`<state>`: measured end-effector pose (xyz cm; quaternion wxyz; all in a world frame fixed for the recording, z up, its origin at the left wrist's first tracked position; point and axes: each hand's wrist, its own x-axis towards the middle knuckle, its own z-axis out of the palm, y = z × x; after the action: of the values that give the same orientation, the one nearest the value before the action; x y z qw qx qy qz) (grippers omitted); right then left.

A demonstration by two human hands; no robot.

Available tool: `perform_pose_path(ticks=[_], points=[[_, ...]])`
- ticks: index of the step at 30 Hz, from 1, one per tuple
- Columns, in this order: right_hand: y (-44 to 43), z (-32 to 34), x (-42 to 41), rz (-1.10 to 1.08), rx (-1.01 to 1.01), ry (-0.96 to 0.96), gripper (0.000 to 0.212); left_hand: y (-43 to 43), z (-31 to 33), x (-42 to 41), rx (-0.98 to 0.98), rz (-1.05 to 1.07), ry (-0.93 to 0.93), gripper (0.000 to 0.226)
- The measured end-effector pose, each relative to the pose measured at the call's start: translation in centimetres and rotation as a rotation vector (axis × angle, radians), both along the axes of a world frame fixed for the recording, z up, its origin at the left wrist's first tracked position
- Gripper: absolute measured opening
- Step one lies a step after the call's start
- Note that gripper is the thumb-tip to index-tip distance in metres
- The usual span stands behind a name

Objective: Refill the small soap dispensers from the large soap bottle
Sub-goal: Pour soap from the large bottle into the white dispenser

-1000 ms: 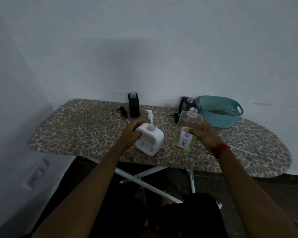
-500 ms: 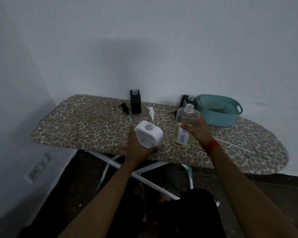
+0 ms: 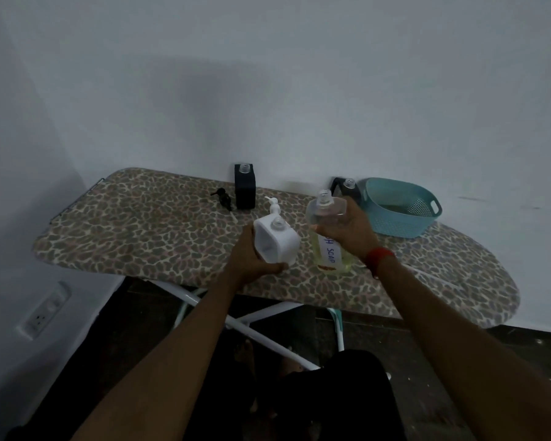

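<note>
The person stands at an ironing board (image 3: 140, 237) with a leopard-print cover, pushed against a pale wall. Their left hand (image 3: 248, 259) grips a white soap dispenser (image 3: 279, 241) from below and from the side, the fingers (image 3: 275, 268) curled under its base. The dispenser is tilted, over the near edge of the board, and its neck is open. Its white pump (image 3: 274, 206) stands just behind it on the board.

Their right hand (image 3: 347, 230) is wrapped round the upper body of the large soap bottle (image 3: 330, 254), fingers clamped on it. The bottle is just beside the white dispenser on its right, roughly upright and uncapped. Pale yellow liquid fills its lower part, and a white label reads "SOAP". Whether its base rests on the board or hangs just above it I cannot tell. A red wristband (image 3: 379, 254) sits on that wrist.

Further back, near the wall, a black dispenser (image 3: 245, 187) stands upright with its neck open, and a black pump (image 3: 223, 198) lies just to its left. A second black dispenser (image 3: 347, 186) shows partly behind the bottle, with a teal basket (image 3: 398, 214) next to it on the right. A wall socket (image 3: 45, 313) sits low on the left wall.
</note>
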<state>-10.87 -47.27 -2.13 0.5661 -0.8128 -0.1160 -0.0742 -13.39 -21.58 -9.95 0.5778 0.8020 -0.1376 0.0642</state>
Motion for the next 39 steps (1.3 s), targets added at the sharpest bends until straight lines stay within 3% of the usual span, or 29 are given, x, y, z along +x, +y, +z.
perform_pose_path(ticks=[6,13,25,32,39], points=[[0.0,2.9,1.8,0.135,-0.521,-0.004,0.071,-0.1,0.3,0.0,0.008,0.014,0.012,0.108],[-0.3,4.8,2.7,0.221,-0.786,-0.022,0.075,0.0,-0.3,0.5,-0.027,0.005,-0.001,0.101],[1.0,5.7,3.8,0.281,-0.859,-0.009,0.075,0.0,-1.1,0.9,-0.042,-0.003,-0.032,0.101],[1.6,5.7,3.8,0.274,-0.844,-0.002,0.074,0.1,0.5,0.2,-0.091,0.116,-0.232,0.073],[1.3,5.2,3.9,0.291,-0.870,0.024,0.078,0.7,0.0,0.5,-0.065,0.046,-0.113,0.091]])
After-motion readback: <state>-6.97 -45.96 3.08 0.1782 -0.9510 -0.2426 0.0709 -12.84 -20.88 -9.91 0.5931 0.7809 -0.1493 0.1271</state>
